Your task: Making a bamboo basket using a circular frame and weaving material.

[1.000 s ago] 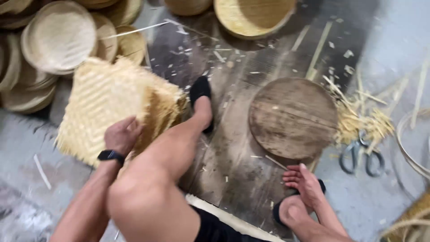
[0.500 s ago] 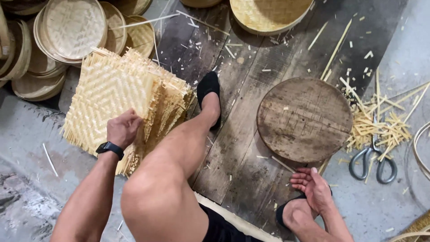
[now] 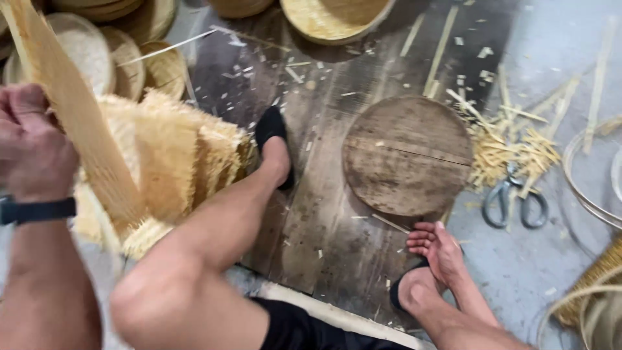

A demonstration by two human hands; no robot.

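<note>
The left hand (image 3: pixel 32 139) now grips the woven mat (image 3: pixel 68 110), lifted up on edge off the pile (image 3: pixel 175 155); the right hand (image 3: pixel 440 246) stays open, holding nothing.

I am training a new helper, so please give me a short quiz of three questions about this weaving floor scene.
1. True or false: the left hand grips a woven bamboo mat and holds it tilted up off the stack of mats.
2. Which thing lies on the grey floor just right of the round wooden board? A) a hammer B) scissors C) a brush
3. Fill in: the right hand rests low beside the person's right ____.

Key: 1 true. 2 B. 3 foot.
</note>
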